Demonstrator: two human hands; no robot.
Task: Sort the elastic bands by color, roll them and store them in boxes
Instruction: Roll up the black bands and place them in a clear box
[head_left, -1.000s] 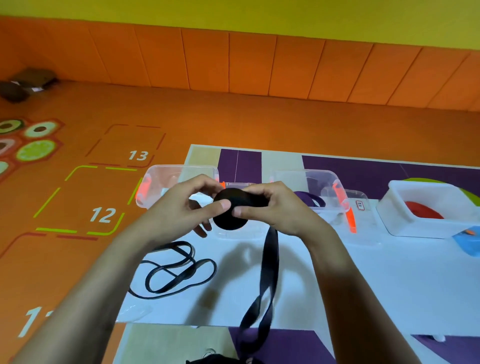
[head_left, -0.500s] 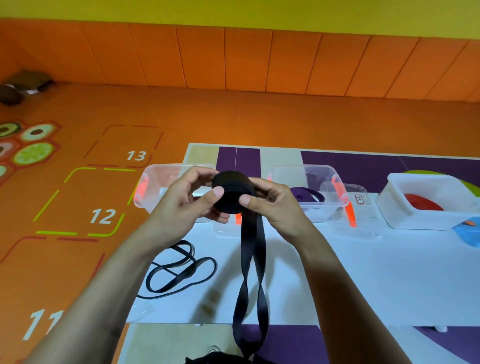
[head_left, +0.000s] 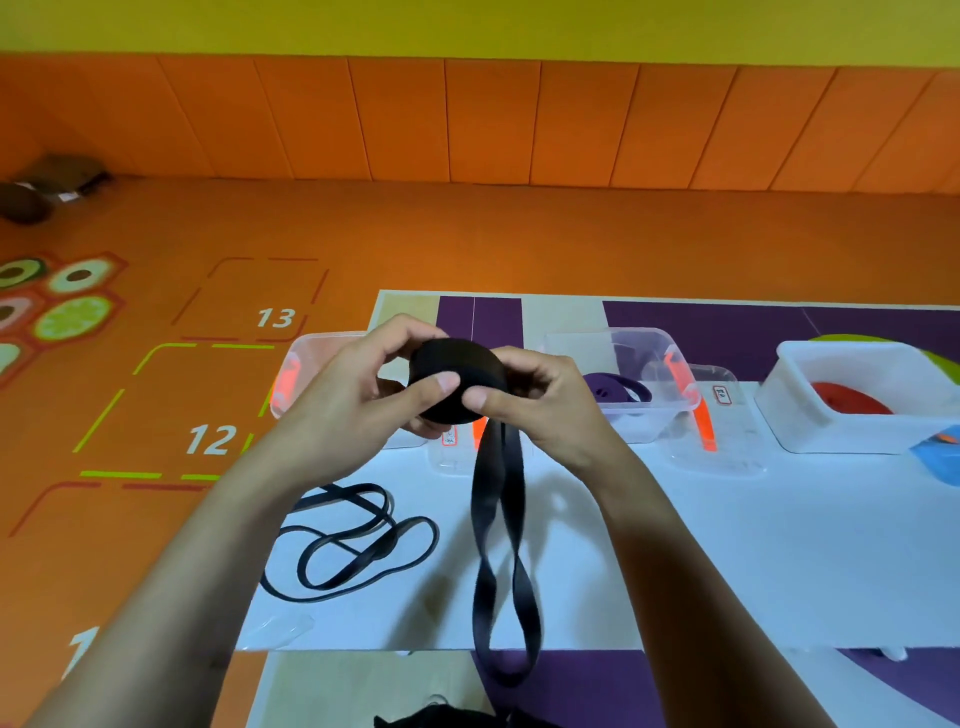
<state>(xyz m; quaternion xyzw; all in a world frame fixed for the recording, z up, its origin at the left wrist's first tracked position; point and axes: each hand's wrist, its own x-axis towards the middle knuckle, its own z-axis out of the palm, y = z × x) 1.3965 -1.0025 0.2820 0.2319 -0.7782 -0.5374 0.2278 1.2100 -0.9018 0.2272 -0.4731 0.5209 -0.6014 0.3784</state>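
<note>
A wide black elastic band is partly wound into a thick roll (head_left: 457, 376) held above the white sheet (head_left: 727, 561). My left hand (head_left: 358, 405) grips the roll from the left, thumb on its front. My right hand (head_left: 540, 405) grips it from the right, thumb beside the left one. The band's loose tail (head_left: 501, 561) hangs down from the roll in a twisted loop. A thin black band (head_left: 348, 540) lies in loose coils on the sheet at the left. Behind the hands stand a clear box (head_left: 311, 364), a clear box (head_left: 654, 364) holding a purple band (head_left: 618, 387), and a white box (head_left: 810, 415) holding a red band (head_left: 852, 400).
Clear lids with orange clips (head_left: 711, 441) lie flat in front of the boxes. A blue object (head_left: 940, 457) sits at the right edge. More black material (head_left: 441, 719) shows at the bottom edge. Orange floor with painted numbers lies to the left of the mat.
The roll has risen slightly and turned in my hands, taking up more of the tail. The hanging loop is shorter and now twists once below the roll.
</note>
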